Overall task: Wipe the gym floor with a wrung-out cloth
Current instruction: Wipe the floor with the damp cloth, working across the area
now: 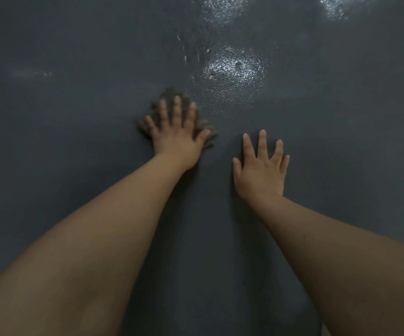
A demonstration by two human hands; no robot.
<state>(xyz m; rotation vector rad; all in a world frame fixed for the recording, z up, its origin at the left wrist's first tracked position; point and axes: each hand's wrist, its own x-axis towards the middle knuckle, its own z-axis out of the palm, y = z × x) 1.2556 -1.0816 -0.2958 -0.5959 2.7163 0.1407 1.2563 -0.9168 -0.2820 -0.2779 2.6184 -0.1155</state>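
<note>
The crumpled grey-brown rag cloth [174, 112] lies flat on the dark grey textured gym floor [75, 117], directly under the left hand [175, 132], whose straight, spread fingers press it down with edges showing past the fingertips and beside the thumb. The right hand [260, 166], just beside the cloth on its right and nearer the person, rests flat and splayed on bare floor, holding nothing. A glossy wet-looking patch [235, 69] lies beyond the cloth to its right, so the next stroke probably belongs to the left hand.
</note>
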